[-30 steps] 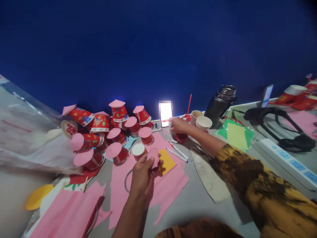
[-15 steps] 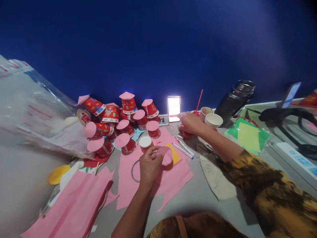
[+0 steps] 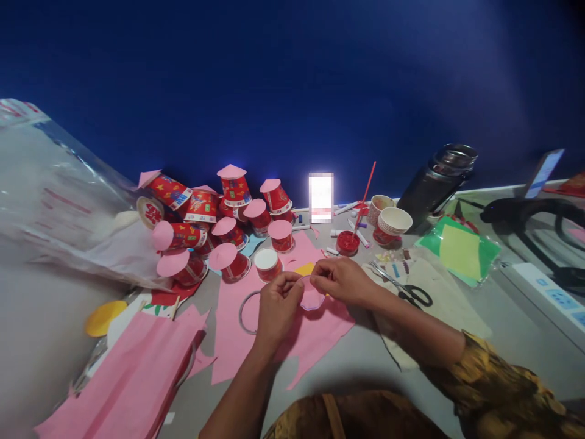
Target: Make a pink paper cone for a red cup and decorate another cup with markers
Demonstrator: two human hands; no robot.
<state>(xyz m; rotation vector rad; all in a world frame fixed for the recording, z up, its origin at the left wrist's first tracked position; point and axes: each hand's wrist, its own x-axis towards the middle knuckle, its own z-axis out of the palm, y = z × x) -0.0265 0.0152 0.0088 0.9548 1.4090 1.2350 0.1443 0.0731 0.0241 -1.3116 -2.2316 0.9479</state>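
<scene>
A round pink paper disc (image 3: 313, 297) with a dark drawn outline is pinched between both my hands. My left hand (image 3: 282, 305) grips its left edge, fingers closed. Closed on its upper right edge is my right hand (image 3: 340, 279). Below lies a large cut sheet of pink paper (image 3: 231, 332) with a grey ring (image 3: 244, 314) on it. Just behind my left hand stands an upside-down red paper cup (image 3: 268, 264) with a bare white base. Several red cups with pink paper tops, such as this cup (image 3: 229, 262), are grouped to the left.
Scissors (image 3: 402, 285) rest on a cloth (image 3: 439, 323) to the right. A red pot (image 3: 347, 243) with a stick, stacked paper cups (image 3: 395, 222), a black flask (image 3: 439, 183) and a lit phone (image 3: 321, 198) stand at the back. Folded pink paper (image 3: 123, 372) lies front left.
My right hand has come back from beside the phone and red pot and now pinches the pink disc. My left hand still holds the disc. The scissors and red pot are now uncovered.
</scene>
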